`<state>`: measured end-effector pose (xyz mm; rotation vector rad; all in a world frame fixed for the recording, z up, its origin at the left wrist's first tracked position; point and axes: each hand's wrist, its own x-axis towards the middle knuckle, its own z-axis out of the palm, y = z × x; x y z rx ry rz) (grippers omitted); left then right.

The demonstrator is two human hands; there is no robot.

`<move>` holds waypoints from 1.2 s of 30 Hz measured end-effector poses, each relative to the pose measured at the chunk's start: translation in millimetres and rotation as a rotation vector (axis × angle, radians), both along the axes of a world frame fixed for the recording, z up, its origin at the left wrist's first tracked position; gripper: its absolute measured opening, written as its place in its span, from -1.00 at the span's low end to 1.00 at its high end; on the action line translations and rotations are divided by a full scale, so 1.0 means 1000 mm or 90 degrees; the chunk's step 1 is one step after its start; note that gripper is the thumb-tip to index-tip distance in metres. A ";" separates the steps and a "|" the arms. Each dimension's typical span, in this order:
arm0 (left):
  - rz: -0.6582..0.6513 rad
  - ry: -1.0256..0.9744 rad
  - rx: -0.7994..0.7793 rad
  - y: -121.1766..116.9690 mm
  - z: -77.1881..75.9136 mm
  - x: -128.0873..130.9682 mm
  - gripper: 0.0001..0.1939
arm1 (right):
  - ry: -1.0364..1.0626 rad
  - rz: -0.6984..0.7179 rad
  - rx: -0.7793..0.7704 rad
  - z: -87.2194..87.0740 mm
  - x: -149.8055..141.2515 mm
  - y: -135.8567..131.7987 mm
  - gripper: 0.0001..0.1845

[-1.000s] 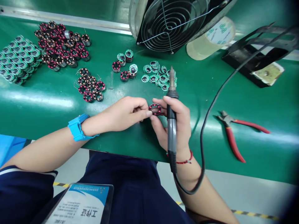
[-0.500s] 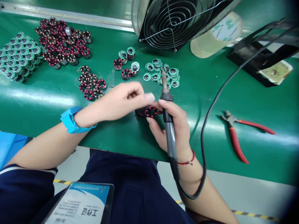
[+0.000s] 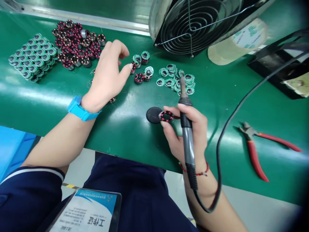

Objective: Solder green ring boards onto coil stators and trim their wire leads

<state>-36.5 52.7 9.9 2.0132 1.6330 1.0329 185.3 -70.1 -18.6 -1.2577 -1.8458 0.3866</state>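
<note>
My right hand pinches a motor stator with red-coated windings between thumb and fingertips. The same hand carries a soldering iron, its tip pointing away from me over the loose green circuit boards. Just left of the stator, a black round disc lies on the bench. My left hand is open above a small group of wound stators, hiding most of them. Its thumb is close to several stators, some topped with green boards; whether it touches one I cannot tell.
Stacked green boards and a pile of stators occupy the far left. A fan and a tape roll stand at the back. Red-handled cutters lie right, near the iron's cable and a black stand.
My left hand has moved left and away from me, from beside the held stator to the stator groups. The black disc is now uncovered. My right hand keeps its hold; the view has shifted slightly.
</note>
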 end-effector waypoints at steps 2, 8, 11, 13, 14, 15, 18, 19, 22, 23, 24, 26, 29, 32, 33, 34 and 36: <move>-0.034 0.099 -0.018 0.003 -0.006 -0.003 -0.75 | 0.029 -0.002 -0.005 -0.003 0.001 0.000 -0.33; -0.054 0.315 -0.112 -0.011 0.002 -0.003 -0.79 | 0.048 -0.007 -0.019 -0.007 0.001 -0.001 -0.33; -0.041 0.346 -0.136 -0.023 0.017 -0.003 -0.59 | 0.045 -0.005 -0.024 -0.009 -0.001 0.002 -0.34; -0.051 0.333 -0.143 -0.029 0.024 -0.001 -0.53 | 0.036 0.009 -0.035 -0.010 -0.003 0.005 -0.34; -0.054 0.319 -0.138 -0.031 0.025 0.001 -0.55 | 0.029 0.018 -0.044 -0.010 -0.004 0.006 -0.36; -0.059 0.307 -0.128 -0.032 0.025 0.003 -0.59 | 0.023 0.027 -0.059 -0.010 -0.005 0.007 -0.38; -0.116 0.301 -0.094 -0.029 0.015 0.010 -0.73 | 0.018 0.038 -0.112 -0.011 -0.005 0.009 -0.46; -0.142 0.304 -0.088 -0.028 0.010 0.011 -0.73 | 0.019 0.037 -0.126 -0.011 -0.005 0.009 -0.48; -0.165 0.296 -0.083 -0.024 -0.002 0.009 -0.76 | 0.007 0.027 -0.134 -0.012 -0.003 0.009 -0.50; -0.155 0.288 -0.082 -0.024 -0.003 0.007 -0.77 | -0.008 0.024 -0.127 -0.011 -0.003 0.009 -0.51; -0.143 0.282 -0.077 -0.025 -0.002 0.006 -0.77 | -0.027 0.022 -0.118 -0.011 -0.002 0.009 -0.51; -0.126 0.277 -0.052 -0.028 0.005 0.004 -0.76 | -0.061 0.017 -0.102 -0.010 -0.002 0.010 -0.53; -0.145 0.297 -0.017 -0.038 0.017 0.007 -0.81 | -0.081 0.016 -0.080 -0.009 -0.002 0.011 -0.50; -0.296 0.332 -0.056 -0.049 0.017 0.018 -0.76 | -0.105 0.008 -0.050 -0.010 -0.005 0.011 -0.44; -0.363 0.345 -0.078 -0.052 0.014 0.022 -0.72 | -0.120 0.005 -0.045 -0.010 -0.007 0.010 -0.45; -0.418 0.355 -0.097 -0.055 0.011 0.025 -0.70 | -0.133 0.003 -0.044 -0.010 -0.008 0.010 -0.48; -0.475 0.362 -0.124 -0.057 0.004 0.030 -0.69 | -0.148 0.005 -0.047 -0.010 -0.010 0.008 -0.54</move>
